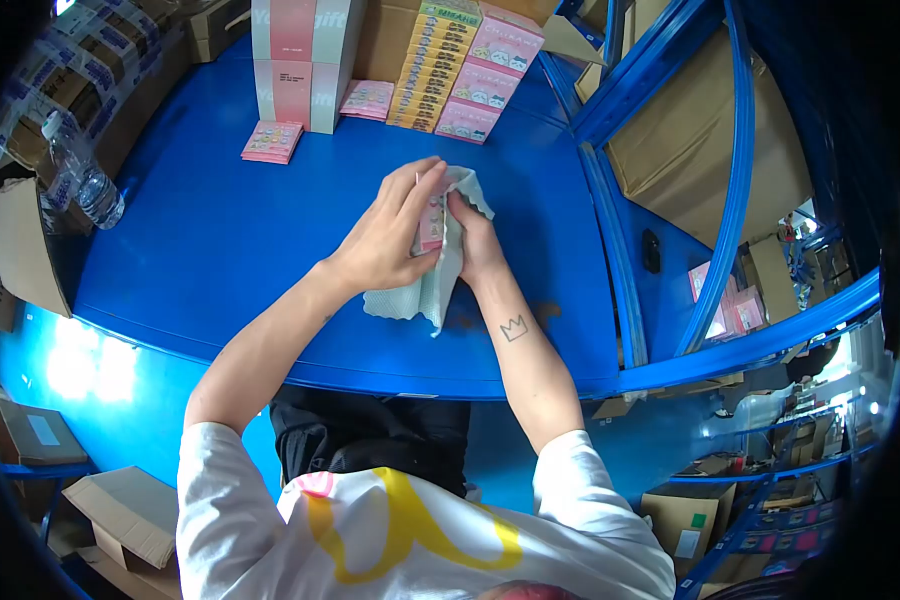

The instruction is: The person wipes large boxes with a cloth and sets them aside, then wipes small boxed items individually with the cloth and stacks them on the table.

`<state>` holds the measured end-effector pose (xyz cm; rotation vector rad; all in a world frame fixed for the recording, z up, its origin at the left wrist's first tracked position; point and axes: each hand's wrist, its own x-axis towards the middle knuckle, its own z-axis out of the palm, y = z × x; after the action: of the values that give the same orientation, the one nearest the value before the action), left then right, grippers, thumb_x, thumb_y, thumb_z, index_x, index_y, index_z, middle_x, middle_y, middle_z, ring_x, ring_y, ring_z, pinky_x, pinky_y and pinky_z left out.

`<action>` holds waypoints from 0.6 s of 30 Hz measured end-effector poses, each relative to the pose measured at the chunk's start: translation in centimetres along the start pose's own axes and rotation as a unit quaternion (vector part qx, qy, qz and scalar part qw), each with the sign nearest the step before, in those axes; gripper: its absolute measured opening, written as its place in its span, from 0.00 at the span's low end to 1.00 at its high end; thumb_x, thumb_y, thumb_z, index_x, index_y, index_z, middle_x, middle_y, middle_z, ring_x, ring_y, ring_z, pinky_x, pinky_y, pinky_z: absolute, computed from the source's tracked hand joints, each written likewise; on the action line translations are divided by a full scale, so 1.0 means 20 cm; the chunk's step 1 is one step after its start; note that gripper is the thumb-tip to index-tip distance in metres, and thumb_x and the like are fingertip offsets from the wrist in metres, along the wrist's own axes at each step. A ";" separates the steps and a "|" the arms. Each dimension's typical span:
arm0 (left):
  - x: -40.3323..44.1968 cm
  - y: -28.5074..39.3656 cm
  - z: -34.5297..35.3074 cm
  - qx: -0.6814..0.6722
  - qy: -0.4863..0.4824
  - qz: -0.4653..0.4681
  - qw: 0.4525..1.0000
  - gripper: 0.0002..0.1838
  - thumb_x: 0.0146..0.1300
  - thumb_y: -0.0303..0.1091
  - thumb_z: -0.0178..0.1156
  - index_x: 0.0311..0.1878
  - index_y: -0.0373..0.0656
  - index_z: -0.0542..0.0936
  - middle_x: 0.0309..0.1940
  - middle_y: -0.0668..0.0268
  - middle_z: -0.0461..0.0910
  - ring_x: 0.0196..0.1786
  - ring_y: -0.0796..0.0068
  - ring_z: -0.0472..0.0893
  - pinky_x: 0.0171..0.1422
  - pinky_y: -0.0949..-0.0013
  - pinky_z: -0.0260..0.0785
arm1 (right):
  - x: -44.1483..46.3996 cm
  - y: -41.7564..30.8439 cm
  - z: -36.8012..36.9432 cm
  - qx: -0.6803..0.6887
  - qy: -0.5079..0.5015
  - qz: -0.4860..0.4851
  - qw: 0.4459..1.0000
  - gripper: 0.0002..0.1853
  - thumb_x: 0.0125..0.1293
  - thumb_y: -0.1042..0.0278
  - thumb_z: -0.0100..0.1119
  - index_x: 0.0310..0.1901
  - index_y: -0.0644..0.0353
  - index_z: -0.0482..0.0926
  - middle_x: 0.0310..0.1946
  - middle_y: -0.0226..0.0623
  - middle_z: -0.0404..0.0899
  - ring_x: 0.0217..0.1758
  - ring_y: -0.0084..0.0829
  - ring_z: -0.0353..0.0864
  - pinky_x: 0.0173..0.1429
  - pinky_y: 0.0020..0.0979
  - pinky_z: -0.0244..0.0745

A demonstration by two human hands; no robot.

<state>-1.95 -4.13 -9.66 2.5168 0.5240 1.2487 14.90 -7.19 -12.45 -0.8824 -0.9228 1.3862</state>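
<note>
Over the blue table, my left hand (pixel 390 225) is closed on a small pink printed packet (pixel 431 222), its fingers along the packet's left side and top. My right hand (pixel 473 235) grips a pale green-white cloth (pixel 448 270) from the right, thumb near the top. The packet lies against the cloth between both hands. The cloth's lower part hangs toward the table, with a wavy edge. The fingertips of my right hand are partly hidden behind the cloth.
Behind the hands stand pink boxes (pixel 488 85), a stack of yellow boxes (pixel 440 70) and tall gift boxes (pixel 295 75). Pink packets (pixel 272 142) lie before them. A water bottle (pixel 92 185) is at left. A blue metal frame (pixel 600 240) borders the table (pixel 200 240) at right.
</note>
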 end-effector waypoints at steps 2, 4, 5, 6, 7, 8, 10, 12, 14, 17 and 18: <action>-0.01 0.01 0.02 -0.030 0.011 -0.003 0.999 0.52 0.50 0.34 0.74 0.75 0.42 0.53 0.68 0.50 0.64 0.70 0.48 0.64 0.72 0.47 0.63 | 0.00 0.04 0.01 -0.003 0.010 -0.013 1.000 0.23 0.75 0.49 0.47 0.63 0.53 0.72 0.57 0.37 0.77 0.56 0.32 0.79 0.56 0.32 0.77; -0.03 0.03 0.05 -0.089 0.032 -0.004 0.996 0.52 0.50 0.35 0.74 0.75 0.42 0.53 0.68 0.51 0.63 0.71 0.48 0.63 0.72 0.46 0.63 | 0.01 0.07 0.03 -0.007 0.029 -0.043 0.999 0.24 0.76 0.48 0.44 0.64 0.52 0.71 0.58 0.37 0.76 0.57 0.32 0.80 0.57 0.32 0.77; -0.03 0.03 0.06 -0.118 0.041 -0.003 0.992 0.51 0.50 0.35 0.74 0.75 0.42 0.54 0.69 0.51 0.63 0.71 0.49 0.63 0.72 0.45 0.62 | 0.01 0.08 0.04 -0.009 0.040 -0.058 0.997 0.24 0.76 0.47 0.42 0.64 0.52 0.71 0.59 0.37 0.76 0.57 0.32 0.80 0.57 0.33 0.77; -0.02 0.03 0.06 -0.119 0.041 -0.003 0.992 0.51 0.50 0.35 0.74 0.75 0.42 0.54 0.69 0.51 0.63 0.71 0.49 0.63 0.72 0.45 0.62 | 0.01 0.08 0.05 -0.018 0.051 -0.073 0.996 0.24 0.76 0.47 0.42 0.64 0.52 0.71 0.58 0.36 0.76 0.56 0.32 0.80 0.56 0.32 0.77; -0.02 0.03 0.05 -0.100 0.034 0.004 0.994 0.51 0.51 0.36 0.73 0.75 0.42 0.54 0.69 0.51 0.63 0.71 0.49 0.63 0.73 0.44 0.60 | 0.01 0.08 0.05 -0.013 0.052 -0.078 0.996 0.24 0.76 0.46 0.41 0.64 0.52 0.71 0.58 0.36 0.76 0.56 0.32 0.80 0.56 0.32 0.78; -0.02 0.02 0.04 -0.080 0.026 0.010 0.996 0.50 0.52 0.37 0.73 0.74 0.41 0.55 0.69 0.51 0.62 0.71 0.49 0.62 0.74 0.43 0.58 | 0.01 0.08 0.06 -0.003 0.046 -0.077 0.996 0.24 0.76 0.46 0.40 0.64 0.51 0.71 0.57 0.36 0.77 0.55 0.31 0.80 0.55 0.31 0.78; -0.02 0.01 0.03 -0.040 0.008 0.024 0.999 0.48 0.53 0.38 0.72 0.74 0.41 0.56 0.69 0.51 0.62 0.72 0.50 0.62 0.76 0.41 0.55 | 0.02 0.06 0.07 0.046 0.002 -0.051 0.998 0.25 0.76 0.45 0.39 0.64 0.51 0.71 0.56 0.36 0.77 0.54 0.31 0.81 0.54 0.30 0.79; -0.02 0.01 0.04 -0.014 -0.001 0.024 1.000 0.47 0.54 0.39 0.71 0.74 0.41 0.57 0.69 0.52 0.62 0.72 0.50 0.62 0.76 0.41 0.52 | 0.01 0.03 0.07 0.107 -0.053 -0.028 0.992 0.25 0.77 0.45 0.37 0.63 0.51 0.71 0.55 0.35 0.78 0.53 0.30 0.81 0.52 0.29 0.80; -0.02 0.00 0.07 0.040 -0.008 0.019 0.999 0.44 0.57 0.41 0.69 0.74 0.41 0.58 0.69 0.52 0.63 0.72 0.51 0.62 0.78 0.39 0.48 | 0.00 0.01 0.08 0.136 -0.080 -0.023 0.987 0.25 0.77 0.44 0.36 0.63 0.50 0.71 0.54 0.35 0.78 0.51 0.29 0.82 0.51 0.28 0.80; -0.01 -0.01 0.09 0.084 -0.015 0.011 0.996 0.42 0.60 0.43 0.66 0.74 0.41 0.58 0.69 0.52 0.62 0.72 0.51 0.61 0.79 0.38 0.44 | 0.00 -0.02 0.10 0.136 -0.083 -0.032 0.987 0.25 0.77 0.45 0.36 0.63 0.51 0.71 0.53 0.35 0.79 0.50 0.30 0.83 0.48 0.27 0.81; -0.01 -0.01 0.09 0.097 -0.022 0.010 0.995 0.41 0.61 0.44 0.65 0.74 0.41 0.58 0.69 0.53 0.62 0.73 0.51 0.61 0.79 0.38 0.43 | -0.01 -0.03 0.10 0.134 -0.081 -0.041 0.987 0.25 0.77 0.45 0.37 0.63 0.52 0.71 0.52 0.36 0.79 0.49 0.30 0.83 0.46 0.27 0.82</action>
<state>-0.53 -4.20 -10.92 2.7095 0.6389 1.1988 13.29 -7.46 -11.10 -0.5285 -0.8597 1.4860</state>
